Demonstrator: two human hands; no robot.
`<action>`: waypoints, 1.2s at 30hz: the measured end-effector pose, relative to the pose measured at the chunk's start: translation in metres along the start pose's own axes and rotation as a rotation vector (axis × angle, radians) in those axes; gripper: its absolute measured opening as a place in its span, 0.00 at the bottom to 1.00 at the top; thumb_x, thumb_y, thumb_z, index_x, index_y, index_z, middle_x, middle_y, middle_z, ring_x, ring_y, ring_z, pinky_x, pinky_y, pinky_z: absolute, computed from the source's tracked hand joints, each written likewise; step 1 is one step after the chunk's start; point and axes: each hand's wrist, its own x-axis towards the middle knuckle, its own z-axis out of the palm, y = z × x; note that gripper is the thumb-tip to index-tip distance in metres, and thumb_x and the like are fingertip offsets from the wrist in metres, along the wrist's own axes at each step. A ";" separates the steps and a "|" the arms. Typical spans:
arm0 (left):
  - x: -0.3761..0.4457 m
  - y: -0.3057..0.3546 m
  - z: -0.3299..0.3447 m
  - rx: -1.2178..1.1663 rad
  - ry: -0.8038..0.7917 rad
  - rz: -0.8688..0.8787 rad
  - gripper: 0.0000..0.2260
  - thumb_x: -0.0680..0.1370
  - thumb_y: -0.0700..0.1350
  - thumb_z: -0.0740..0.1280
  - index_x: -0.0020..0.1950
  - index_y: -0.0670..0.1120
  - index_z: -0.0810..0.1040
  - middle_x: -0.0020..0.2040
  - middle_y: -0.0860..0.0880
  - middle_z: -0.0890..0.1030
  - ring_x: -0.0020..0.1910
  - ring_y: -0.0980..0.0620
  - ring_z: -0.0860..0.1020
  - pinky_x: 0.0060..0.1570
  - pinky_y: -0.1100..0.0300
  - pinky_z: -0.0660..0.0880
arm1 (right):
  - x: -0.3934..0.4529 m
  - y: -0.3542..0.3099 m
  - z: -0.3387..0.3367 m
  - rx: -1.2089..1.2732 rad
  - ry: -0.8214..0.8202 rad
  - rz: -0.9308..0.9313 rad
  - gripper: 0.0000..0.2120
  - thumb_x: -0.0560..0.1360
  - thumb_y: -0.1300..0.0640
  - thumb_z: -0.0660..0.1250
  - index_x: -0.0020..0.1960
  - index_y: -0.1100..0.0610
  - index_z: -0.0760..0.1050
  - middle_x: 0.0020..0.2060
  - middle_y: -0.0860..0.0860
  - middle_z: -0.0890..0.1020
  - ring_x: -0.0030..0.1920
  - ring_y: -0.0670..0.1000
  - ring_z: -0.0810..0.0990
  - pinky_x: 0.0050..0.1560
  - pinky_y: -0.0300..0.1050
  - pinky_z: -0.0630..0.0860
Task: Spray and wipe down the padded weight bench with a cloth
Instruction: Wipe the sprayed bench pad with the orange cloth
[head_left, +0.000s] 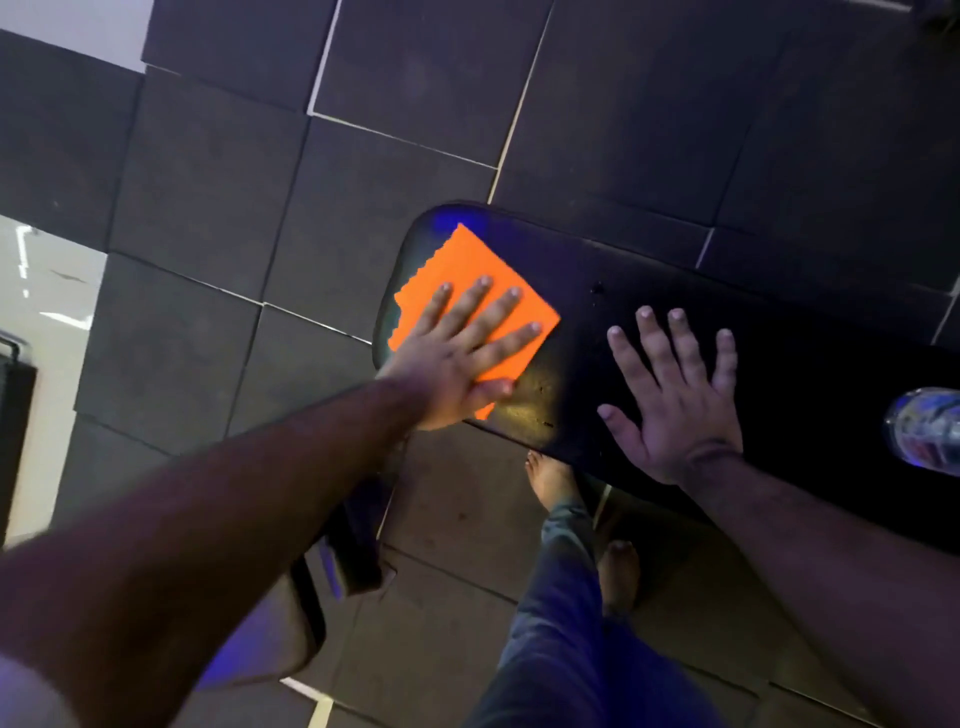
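The black padded bench (779, 395) runs from the centre to the right edge. An orange cloth (467, 275) with a zigzag edge lies flat near the bench's rounded left end. My left hand (457, 353) presses on the cloth with its fingers spread, the thumb hooked over the cloth's near edge. Further right, my right hand (670, 395) rests flat on the bare padding, fingers apart, holding nothing. A clear plastic bottle (924, 428) lies on the bench at the right edge, cut off by the frame.
Dark square floor mats (260, 208) surround the bench. A pale tiled floor (47, 291) shows at the left. My bare feet (550, 478) and trouser leg stand just in front of the bench. A dark bench foot (353, 540) sits below the left end.
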 end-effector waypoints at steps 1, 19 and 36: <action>-0.014 -0.017 0.001 0.021 -0.024 0.025 0.35 0.85 0.66 0.54 0.88 0.59 0.44 0.89 0.47 0.47 0.88 0.38 0.47 0.83 0.31 0.49 | -0.001 0.000 0.001 -0.003 0.003 -0.001 0.41 0.79 0.32 0.53 0.87 0.47 0.46 0.87 0.52 0.47 0.86 0.60 0.46 0.80 0.76 0.43; 0.027 -0.007 -0.017 -0.028 -0.063 -0.009 0.34 0.84 0.66 0.53 0.88 0.57 0.51 0.89 0.49 0.49 0.88 0.38 0.50 0.83 0.34 0.47 | -0.008 -0.004 0.000 0.024 0.141 0.090 0.48 0.80 0.29 0.55 0.87 0.58 0.48 0.87 0.55 0.52 0.86 0.58 0.49 0.83 0.68 0.50; 0.010 0.058 -0.003 0.038 0.003 -0.189 0.31 0.85 0.63 0.50 0.88 0.61 0.44 0.90 0.50 0.51 0.88 0.41 0.49 0.82 0.30 0.45 | -0.118 0.057 -0.012 -0.027 0.039 0.380 0.39 0.82 0.33 0.50 0.87 0.50 0.47 0.87 0.58 0.47 0.86 0.63 0.46 0.83 0.67 0.48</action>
